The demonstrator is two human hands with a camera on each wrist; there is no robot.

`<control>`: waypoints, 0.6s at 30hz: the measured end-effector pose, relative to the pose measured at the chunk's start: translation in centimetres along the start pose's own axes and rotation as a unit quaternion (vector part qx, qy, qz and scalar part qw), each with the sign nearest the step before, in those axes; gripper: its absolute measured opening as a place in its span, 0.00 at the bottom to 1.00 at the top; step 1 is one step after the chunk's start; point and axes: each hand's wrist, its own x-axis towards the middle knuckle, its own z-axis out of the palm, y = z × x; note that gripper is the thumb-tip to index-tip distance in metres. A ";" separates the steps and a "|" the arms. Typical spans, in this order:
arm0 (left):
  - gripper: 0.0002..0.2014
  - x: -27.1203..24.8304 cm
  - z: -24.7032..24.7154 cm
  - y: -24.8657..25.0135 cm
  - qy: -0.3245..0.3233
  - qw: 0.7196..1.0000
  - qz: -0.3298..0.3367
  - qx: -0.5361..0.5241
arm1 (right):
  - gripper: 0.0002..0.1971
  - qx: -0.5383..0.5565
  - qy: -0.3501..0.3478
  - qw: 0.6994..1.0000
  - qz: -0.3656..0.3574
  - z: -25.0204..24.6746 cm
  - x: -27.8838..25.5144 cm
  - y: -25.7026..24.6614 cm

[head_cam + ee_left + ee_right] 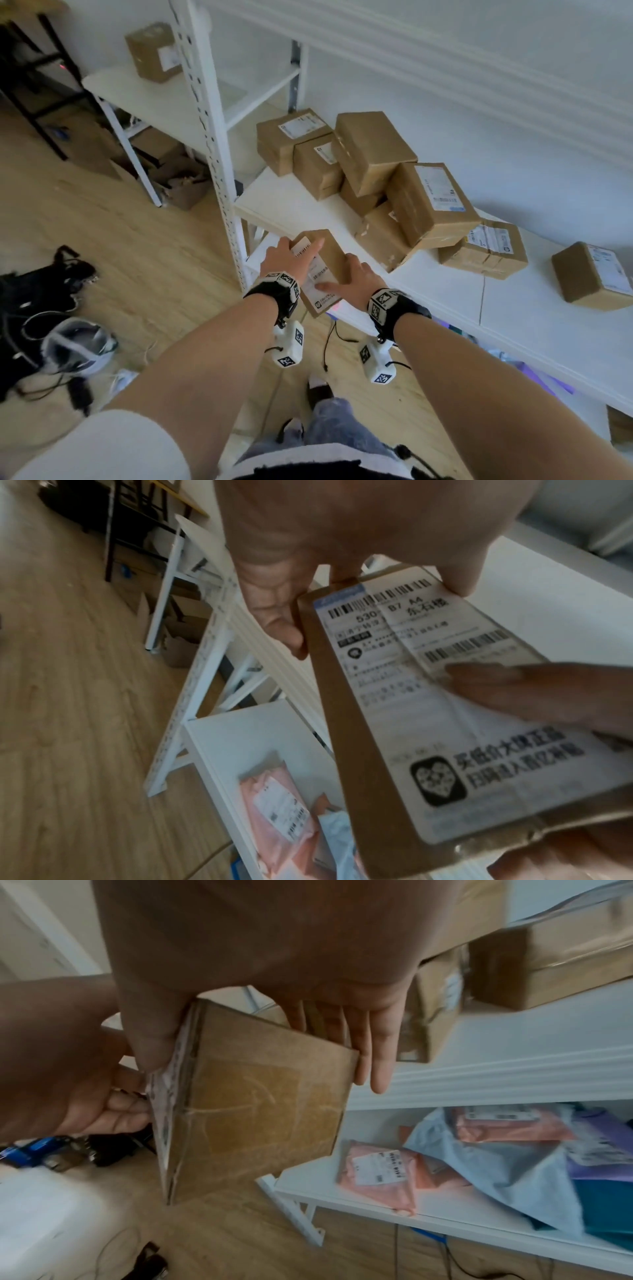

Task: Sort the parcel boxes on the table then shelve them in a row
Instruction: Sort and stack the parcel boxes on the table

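I hold one brown parcel box (334, 255) with a white shipping label just off the front left corner of the white table (294, 205). My left hand (294, 255) grips its left side, fingers (284, 626) curled on the edge and one lying across the label (428, 696). My right hand (352, 277) pinches the right side, with the thumb on the label and straight fingers (373, 1056) along the far face of the box (260, 1110). A heap of several parcel boxes (376, 171) lies on the table behind, and a lone box (592, 274) sits at the right.
A white shelf rack (144, 96) stands to the left with one parcel box (154, 51) on it. Below the table a lower board carries pink, blue and purple mailer bags (377, 1175). Black gear and a helmet-like object (78, 346) lie on the wooden floor.
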 end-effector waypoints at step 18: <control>0.38 24.4 -28.6 -13.2 0.191 0.972 -0.133 -0.020 | 0.51 -0.014 -0.123 0.974 -0.191 9.3 25.2 -36.5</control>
